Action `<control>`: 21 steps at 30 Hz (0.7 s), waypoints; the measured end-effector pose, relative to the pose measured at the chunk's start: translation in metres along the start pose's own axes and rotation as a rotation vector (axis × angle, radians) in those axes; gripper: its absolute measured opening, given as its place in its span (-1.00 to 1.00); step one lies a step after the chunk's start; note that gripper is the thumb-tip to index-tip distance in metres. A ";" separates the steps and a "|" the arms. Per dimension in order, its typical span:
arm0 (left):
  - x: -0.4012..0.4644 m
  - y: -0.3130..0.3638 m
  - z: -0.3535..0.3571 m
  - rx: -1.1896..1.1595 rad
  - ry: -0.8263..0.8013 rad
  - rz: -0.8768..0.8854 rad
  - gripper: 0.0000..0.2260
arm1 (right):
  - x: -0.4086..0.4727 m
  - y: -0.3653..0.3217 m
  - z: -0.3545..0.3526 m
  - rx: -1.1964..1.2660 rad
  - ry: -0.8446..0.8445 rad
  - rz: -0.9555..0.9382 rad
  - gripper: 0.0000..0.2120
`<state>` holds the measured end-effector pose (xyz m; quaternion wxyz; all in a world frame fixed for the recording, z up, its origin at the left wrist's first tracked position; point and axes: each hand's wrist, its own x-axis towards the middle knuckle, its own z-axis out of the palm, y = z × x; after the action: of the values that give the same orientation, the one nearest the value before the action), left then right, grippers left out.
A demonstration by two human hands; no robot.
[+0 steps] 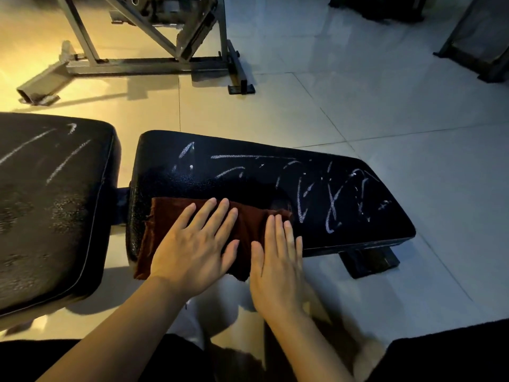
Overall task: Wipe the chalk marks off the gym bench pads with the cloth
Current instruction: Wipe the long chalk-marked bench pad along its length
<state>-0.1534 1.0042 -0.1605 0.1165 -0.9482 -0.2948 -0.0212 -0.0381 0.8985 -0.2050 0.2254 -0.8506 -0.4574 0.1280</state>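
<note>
I look down on a black padded gym bench seat pad (pixel 248 172) with white chalk scribbles (pixel 330 199) across its right half; a dark reddish-brown cloth (pixel 248 230) lies flat on the near edge of this pad, its near side hanging over the edge. My left hand (pixel 192 244) is open, fingers spread, palm pressed flat on the cloth; my right hand (pixel 275 263) is also open, fingers together, lying on the cloth's right part with its fingertips just beside the nearest chalk lines. To the left, apart by a narrow gap, sits a second black padded bench pad (pixel 49 205) carrying fainter chalk streaks (pixel 33 144); beyond both, a grey metal equipment frame (pixel 154 59) stands on the pale tiled floor (pixel 413 106).
</note>
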 end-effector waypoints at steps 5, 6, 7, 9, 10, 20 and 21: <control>0.000 0.000 -0.003 -0.005 -0.023 0.004 -0.48 | 0.001 -0.009 -0.006 0.056 0.056 -0.006 -0.32; -0.001 0.000 -0.003 -0.009 -0.029 0.004 -0.48 | 0.001 -0.012 -0.010 0.079 0.013 -0.003 -0.31; -0.001 0.000 -0.003 -0.015 -0.034 0.004 -0.48 | 0.004 -0.013 -0.015 0.094 -0.037 0.013 -0.32; 0.003 0.000 -0.002 -0.010 -0.019 0.009 -0.48 | 0.026 -0.013 -0.022 0.107 -0.111 0.048 -0.40; 0.006 0.000 0.000 0.002 -0.022 0.007 -0.47 | 0.043 -0.011 -0.023 0.100 -0.126 0.058 -0.41; 0.034 0.016 0.001 -0.065 -0.051 -0.113 -0.48 | 0.100 0.014 -0.025 0.048 -0.091 -0.036 -0.43; 0.032 0.016 -0.001 -0.079 -0.044 -0.130 -0.48 | 0.087 0.016 -0.021 0.055 -0.061 -0.038 -0.42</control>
<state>-0.1176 1.0087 -0.1596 0.0709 -0.9311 -0.3572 -0.0196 0.0301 0.9579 -0.1953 0.2372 -0.8310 -0.4762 0.1622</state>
